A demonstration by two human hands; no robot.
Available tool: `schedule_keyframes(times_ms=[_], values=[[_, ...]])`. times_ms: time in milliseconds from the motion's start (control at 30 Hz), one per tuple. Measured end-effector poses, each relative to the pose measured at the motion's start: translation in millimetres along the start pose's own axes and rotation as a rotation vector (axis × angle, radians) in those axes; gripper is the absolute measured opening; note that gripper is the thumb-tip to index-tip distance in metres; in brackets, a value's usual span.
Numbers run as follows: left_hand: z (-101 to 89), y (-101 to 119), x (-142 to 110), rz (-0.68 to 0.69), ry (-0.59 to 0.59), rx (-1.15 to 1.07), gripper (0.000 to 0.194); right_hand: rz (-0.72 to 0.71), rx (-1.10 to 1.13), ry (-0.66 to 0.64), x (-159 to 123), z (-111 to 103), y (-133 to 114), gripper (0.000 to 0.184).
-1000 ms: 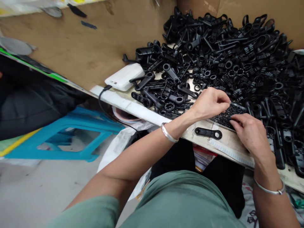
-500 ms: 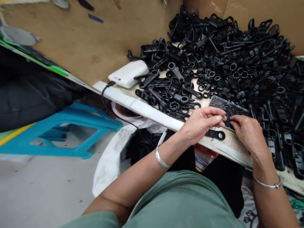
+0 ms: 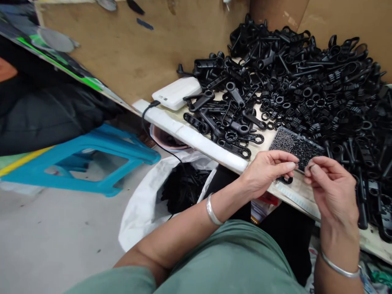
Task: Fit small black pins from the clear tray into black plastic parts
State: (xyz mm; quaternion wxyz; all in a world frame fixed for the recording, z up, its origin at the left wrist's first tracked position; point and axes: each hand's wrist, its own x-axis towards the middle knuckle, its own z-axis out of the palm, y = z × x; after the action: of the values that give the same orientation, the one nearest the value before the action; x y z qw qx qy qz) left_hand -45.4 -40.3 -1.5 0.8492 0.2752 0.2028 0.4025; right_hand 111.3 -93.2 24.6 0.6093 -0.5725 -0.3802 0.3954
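Note:
Both of my hands are pinched just in front of a clear shallow box full of tiny dark parts. My left hand presses thumb and forefinger together at the box's near edge; what is between them is too small to make out. A little to the right, my right hand is raised with thumb and fingertips closed, and its contents are also too small to name. Under my left fingers lies a black ring-ended plastic part, partly hidden, on the worktable's front edge.
A large heap of black plastic handles and rings covers the table. To its left sit a white power bank with a cable. Below the edge are a white sack of black parts and a blue stool.
My right hand has lifted away from the box and turned, its fingertips now pinched together. My left hand stays pinched near the box. The whole view has shifted slightly.

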Motion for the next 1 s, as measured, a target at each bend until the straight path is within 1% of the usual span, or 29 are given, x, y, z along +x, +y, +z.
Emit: schedule_keyframes(times_ms=[67,167,300,500,667,833,1000], values=[[1.3,-2,-1,0.002,-0.004,-0.001,0.027,0.047,0.081,-0.017,-5,7,2,0.022],[2.8,-4,-3,0.02,-0.002,0.005,0.025,0.099,0.156,-0.025,-8,11,7,0.024],[3.7,-5,-4,0.033,0.002,0.014,0.026,0.114,0.203,-0.011,-9,12,12,0.029],[4.4,-8,-5,0.039,-0.007,0.013,0.025,0.064,0.185,0.058,-10,15,14,0.033],[4.6,-9,-5,0.039,0.005,0.019,0.025,-0.036,0.093,0.153,-13,18,15,0.03],[5.0,-8,-5,0.046,0.043,0.032,0.023,-0.148,0.005,0.174,-15,19,17,0.026],[6.6,-8,-5,0.034,0.063,0.027,0.021,-0.161,-0.001,0.19,-16,17,19,0.025]])
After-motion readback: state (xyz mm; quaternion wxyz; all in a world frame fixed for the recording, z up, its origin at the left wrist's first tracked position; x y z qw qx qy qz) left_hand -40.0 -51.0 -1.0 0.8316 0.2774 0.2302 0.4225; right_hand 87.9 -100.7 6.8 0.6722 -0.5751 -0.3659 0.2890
